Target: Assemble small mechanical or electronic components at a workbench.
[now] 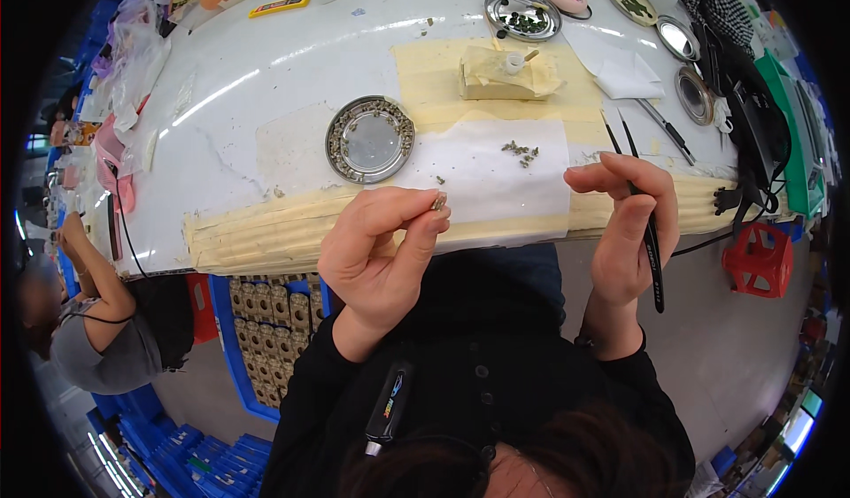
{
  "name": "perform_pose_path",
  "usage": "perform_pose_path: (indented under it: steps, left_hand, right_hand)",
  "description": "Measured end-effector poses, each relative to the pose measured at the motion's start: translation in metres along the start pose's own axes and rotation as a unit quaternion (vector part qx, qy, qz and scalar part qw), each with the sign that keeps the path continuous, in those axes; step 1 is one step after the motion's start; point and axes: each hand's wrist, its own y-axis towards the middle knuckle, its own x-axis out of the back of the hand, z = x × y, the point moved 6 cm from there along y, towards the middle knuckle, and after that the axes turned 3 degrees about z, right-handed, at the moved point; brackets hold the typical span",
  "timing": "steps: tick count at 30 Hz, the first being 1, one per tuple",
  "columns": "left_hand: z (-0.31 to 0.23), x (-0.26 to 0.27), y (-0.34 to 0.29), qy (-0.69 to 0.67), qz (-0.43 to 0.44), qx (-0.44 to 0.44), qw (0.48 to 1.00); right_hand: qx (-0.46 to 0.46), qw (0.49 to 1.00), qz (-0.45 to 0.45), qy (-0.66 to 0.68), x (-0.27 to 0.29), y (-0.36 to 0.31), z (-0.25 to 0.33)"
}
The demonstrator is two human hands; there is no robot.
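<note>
My left hand (376,254) pinches a small metallic part (439,201) between thumb and fingertips, just over the table's near edge. In my right hand (624,232) is a pair of black tweezers (654,254), held between thumb and fingers with the two prongs pointing away from me. Between the hands lies a sheet of white paper (478,157). A loose cluster of small metallic pieces (522,154) rests on it, and one more piece (440,179) lies near my left fingertips. Beyond my left hand, a round metal dish (367,144) carries many similar pieces around its inner rim.
A box wrapped in yellow tape (505,86) stands behind the paper. Farther back is a metal dish with dark green pieces (522,15). A pen-like tool (666,131) lies at right. Below left, a blue crate (243,365) holds metal parts; a person (106,330) sits at far left.
</note>
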Motion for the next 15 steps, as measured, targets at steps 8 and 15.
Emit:
perform_pose_path:
  steps: [8, 15]
  left_hand:
    - [0.014, -0.009, -0.008, -0.229, -0.031, 0.172, 0.958]
    - [0.017, -0.008, -0.007, -0.256, -0.029, 0.194, 0.947]
  right_hand:
    - [0.005, 0.996, -0.017, -0.089, 0.005, -0.003, -0.012]
    - [0.04, 0.963, 0.024, -0.267, -0.006, 0.011, -0.021]
